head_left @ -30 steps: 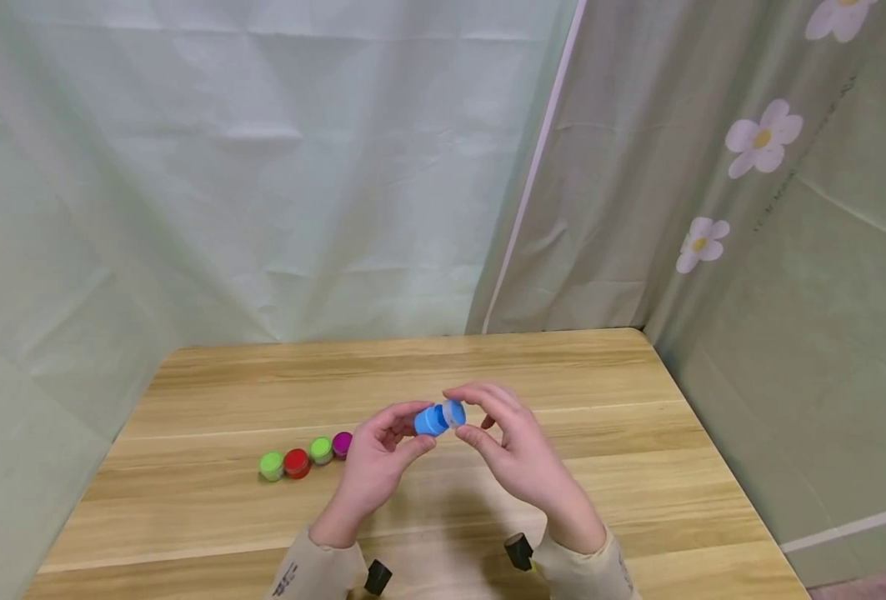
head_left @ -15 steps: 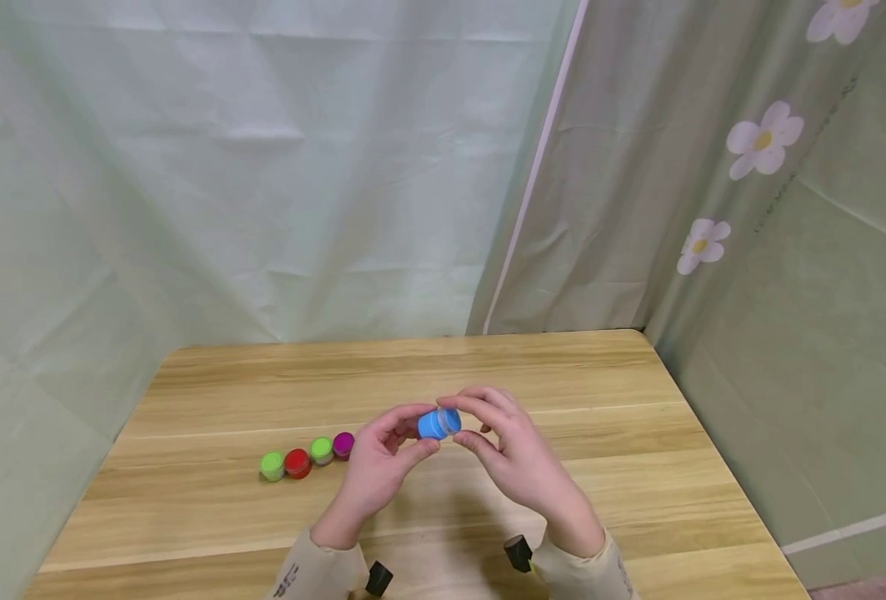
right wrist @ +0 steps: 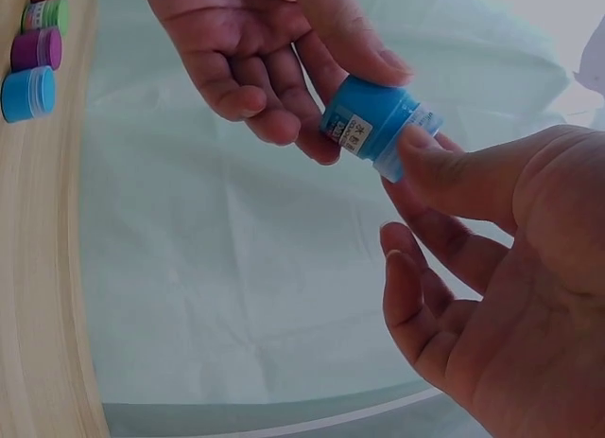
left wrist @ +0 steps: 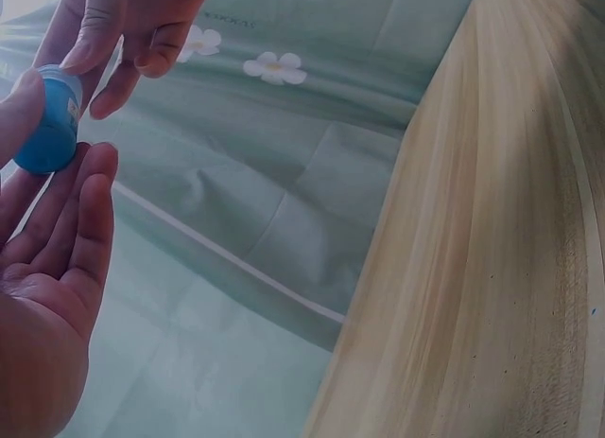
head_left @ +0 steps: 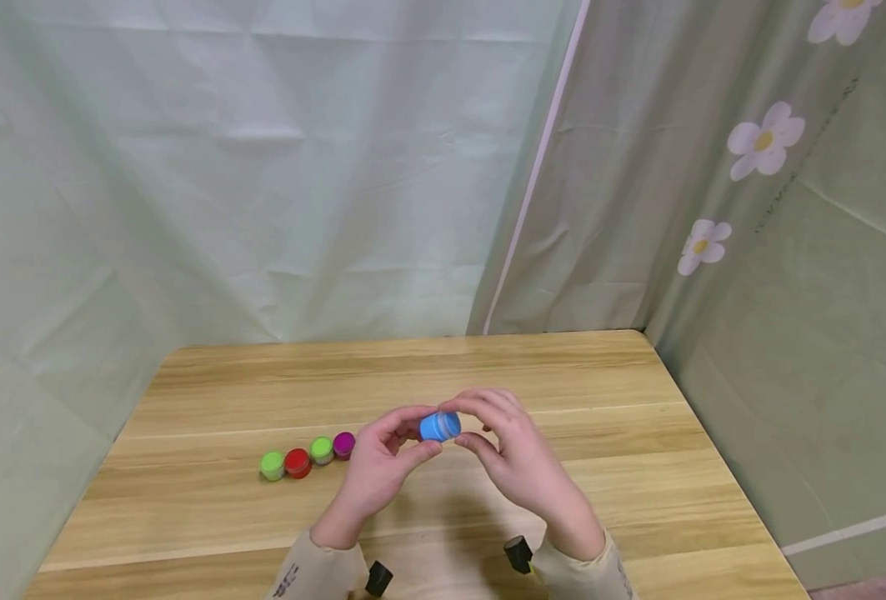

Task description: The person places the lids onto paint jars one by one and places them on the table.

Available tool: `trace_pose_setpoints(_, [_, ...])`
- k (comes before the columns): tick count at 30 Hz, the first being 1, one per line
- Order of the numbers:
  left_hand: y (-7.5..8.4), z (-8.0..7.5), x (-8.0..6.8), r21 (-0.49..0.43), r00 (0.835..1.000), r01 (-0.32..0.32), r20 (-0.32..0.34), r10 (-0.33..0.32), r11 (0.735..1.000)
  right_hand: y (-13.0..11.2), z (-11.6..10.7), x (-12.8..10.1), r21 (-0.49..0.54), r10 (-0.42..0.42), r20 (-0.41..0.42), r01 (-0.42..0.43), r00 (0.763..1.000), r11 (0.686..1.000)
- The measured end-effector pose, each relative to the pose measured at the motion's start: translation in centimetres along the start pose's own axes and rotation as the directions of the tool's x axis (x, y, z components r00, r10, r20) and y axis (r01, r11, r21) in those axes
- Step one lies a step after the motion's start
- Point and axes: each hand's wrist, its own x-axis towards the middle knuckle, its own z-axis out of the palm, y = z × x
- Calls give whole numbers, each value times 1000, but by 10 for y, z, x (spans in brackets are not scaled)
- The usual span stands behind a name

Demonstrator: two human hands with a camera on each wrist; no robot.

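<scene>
Above the wooden table [head_left: 600, 467] both hands hold a small blue jar [head_left: 438, 426] on its side. My left hand [head_left: 416, 433] pinches its blue body between thumb and fingers. My right hand [head_left: 459, 425] grips the paler, translucent end with thumb and forefinger. In the right wrist view the jar [right wrist: 373, 126] shows a small printed label, with the left hand's fingers [right wrist: 265, 69] curled behind it and the right thumb [right wrist: 444, 168] on its rim. The left wrist view has the jar [left wrist: 47, 126] at the upper left, above the left hand's fingers [left wrist: 85, 220].
A row of small jars stands on the table's left: green [head_left: 272, 465], red [head_left: 297, 462], green [head_left: 322, 450], purple [head_left: 343, 445]. The right wrist view shows one more blue piece [right wrist: 28, 93] at the row's end. Green cloth walls close in the back and right.
The right hand's fingers have closed over the jar's pale end, which showed a second ago. The jar has sunk slightly. The row of jars has not moved.
</scene>
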Motion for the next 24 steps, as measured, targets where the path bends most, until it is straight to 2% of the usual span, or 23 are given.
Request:
trace_pose_setpoints(5, [0, 0, 0, 0, 1000, -10, 13, 10, 1000, 1, 0, 0, -13, -51, -15, 51, 999, 999])
trace_pose_setpoints(9, [1, 0, 0, -2, 1000, -8, 6, 8, 1000, 2, 0, 0, -26, -59, -16, 58, 998, 998])
trace_pose_setpoints(15, [1, -1, 0, -4, 1000, 8, 5, -8, 1000, 2, 0, -1, -37, -38, -6, 37, 999, 999])
trace_pose_setpoints(24, [1, -2, -1, -2, 999, 31, -14, -31, 1000, 2, 1, -1, -28, 43, 3, -43, 999, 999])
